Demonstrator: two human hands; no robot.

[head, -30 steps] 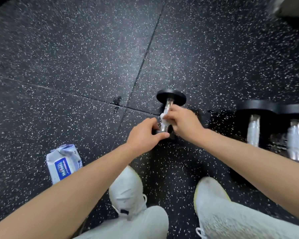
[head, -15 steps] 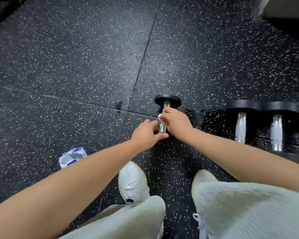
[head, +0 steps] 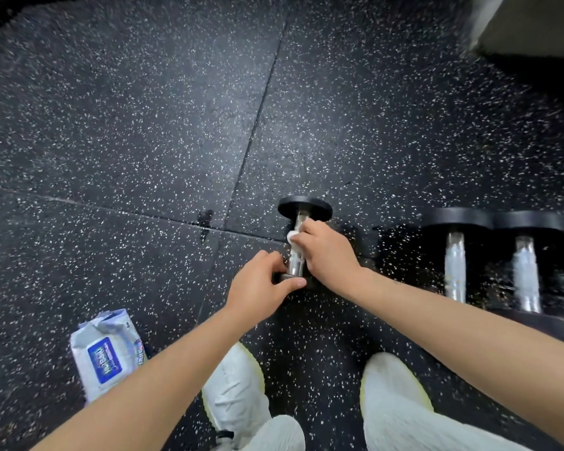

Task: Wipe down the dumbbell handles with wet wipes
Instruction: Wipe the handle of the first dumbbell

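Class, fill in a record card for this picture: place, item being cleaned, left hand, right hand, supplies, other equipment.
Place: black speckled floor
Item being cleaned: dumbbell, on the floor
Left hand: grips the dumbbell's near end
Right hand: holds a wipe against the handle
Supplies: wipes pack on the floor, to the left
Other equipment: two bigger dumbbells to the right
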